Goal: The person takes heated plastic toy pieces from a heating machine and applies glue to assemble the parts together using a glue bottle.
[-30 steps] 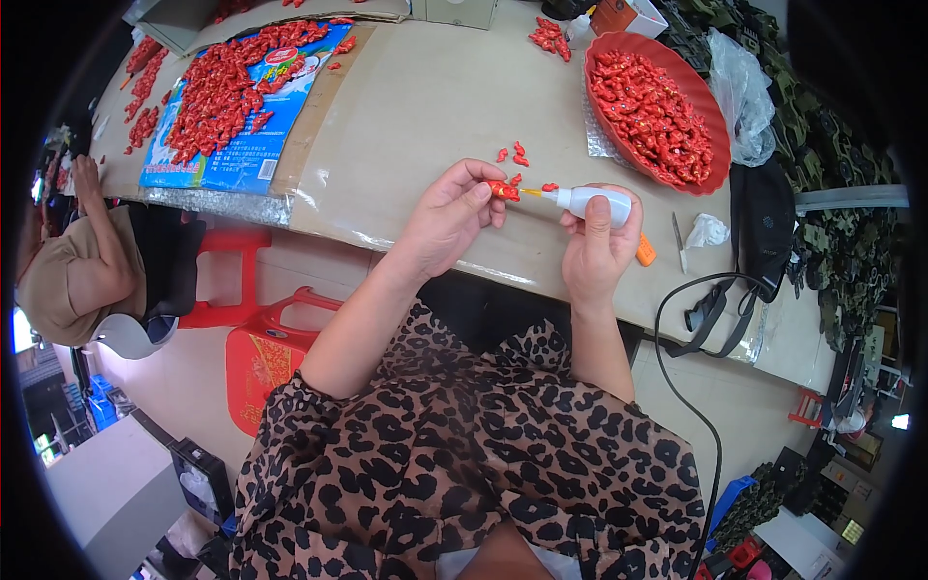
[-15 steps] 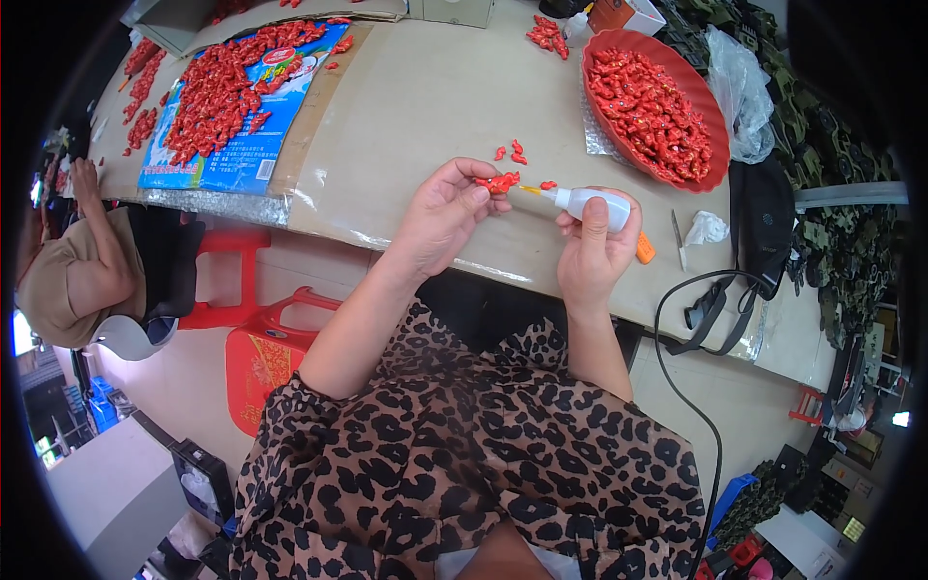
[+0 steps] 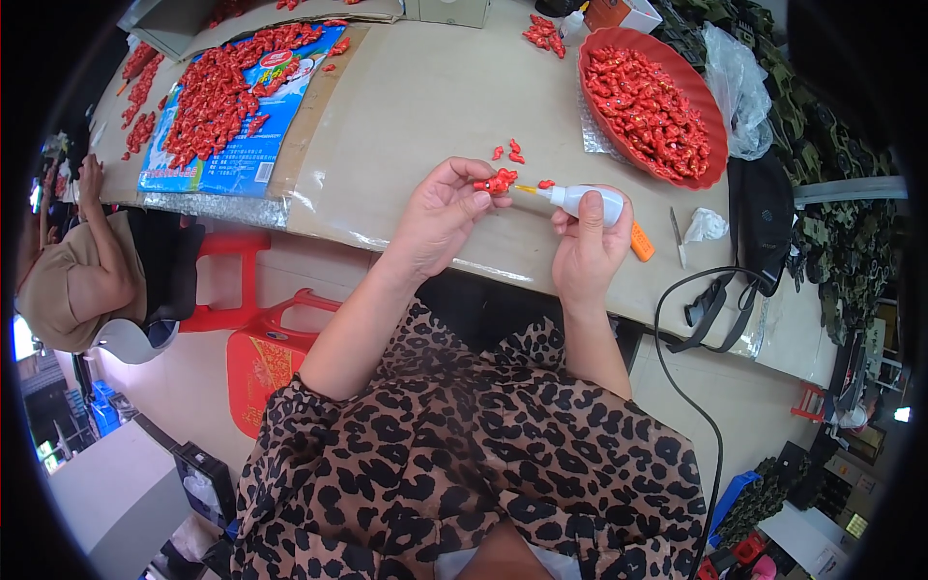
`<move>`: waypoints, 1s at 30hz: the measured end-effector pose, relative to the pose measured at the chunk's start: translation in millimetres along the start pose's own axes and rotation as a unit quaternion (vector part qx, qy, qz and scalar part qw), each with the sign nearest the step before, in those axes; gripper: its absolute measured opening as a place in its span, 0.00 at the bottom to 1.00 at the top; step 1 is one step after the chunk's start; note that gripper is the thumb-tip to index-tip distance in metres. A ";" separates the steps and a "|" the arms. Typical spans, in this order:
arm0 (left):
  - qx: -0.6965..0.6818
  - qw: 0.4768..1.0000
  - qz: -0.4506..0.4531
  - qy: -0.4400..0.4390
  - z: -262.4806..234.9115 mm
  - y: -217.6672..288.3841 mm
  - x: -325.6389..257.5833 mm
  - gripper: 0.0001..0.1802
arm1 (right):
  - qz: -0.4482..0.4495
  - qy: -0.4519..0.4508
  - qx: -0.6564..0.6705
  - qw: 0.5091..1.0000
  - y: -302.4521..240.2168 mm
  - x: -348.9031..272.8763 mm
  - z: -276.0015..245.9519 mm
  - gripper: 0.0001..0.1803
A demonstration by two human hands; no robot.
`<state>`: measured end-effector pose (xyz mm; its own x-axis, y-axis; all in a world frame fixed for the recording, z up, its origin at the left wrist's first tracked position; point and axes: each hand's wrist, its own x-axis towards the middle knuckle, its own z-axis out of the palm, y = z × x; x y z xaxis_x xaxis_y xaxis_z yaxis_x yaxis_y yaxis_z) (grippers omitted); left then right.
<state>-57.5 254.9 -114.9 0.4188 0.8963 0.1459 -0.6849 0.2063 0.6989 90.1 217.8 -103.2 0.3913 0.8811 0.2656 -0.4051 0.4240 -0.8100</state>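
Note:
My left hand [image 3: 449, 215] is closed, pinching a small red figurine [image 3: 496, 182] between thumb and fingertips above the table. In my right hand [image 3: 592, 249] is a white squeeze bottle [image 3: 580, 201], lying on its side with the thumb on top. Its thin yellow nozzle points left and ends close to the figurine; whether the tip touches it I cannot tell. Several loose red figurines [image 3: 516, 155] lie on the table just beyond my hands. A red scalloped bowl [image 3: 719, 126] at the right is heaped with the same small red pieces.
On the left, a blue printed sheet [image 3: 217, 177] carries a pile of red pieces. Right of my hand lie an orange object [image 3: 641, 243], a thin blade-like tool [image 3: 677, 235], crumpled tissue [image 3: 708, 225] and a black bag [image 3: 759, 222]. Another person [image 3: 87, 266] sits at the far left.
The squeeze bottle has shifted slightly left and up, and tilted a little with my right hand. The figurine has turned slightly in my left fingers. More of the orange object shows.

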 end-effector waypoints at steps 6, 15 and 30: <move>-0.005 1.000 0.000 -0.002 -0.3 -0.6 0.8 0.10 | 0.001 -0.003 -0.021 1.000 0.1 -1.2 -0.9 0.10; -0.008 1.000 -0.002 -0.004 0.2 -2.2 -0.3 0.11 | 0.018 -0.008 0.072 0.997 -0.4 2.1 -7.7 0.09; -0.053 0.997 -0.052 0.001 -5.5 1.7 5.6 0.09 | 0.143 -0.077 -0.015 0.987 -23.8 34.6 -39.3 0.21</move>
<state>-59.6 262.4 -116.8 0.4893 0.8690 0.0744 -0.6969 0.3383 0.6324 145.7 230.0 -95.3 0.1330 0.9862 0.0986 -0.4547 0.1491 -0.8781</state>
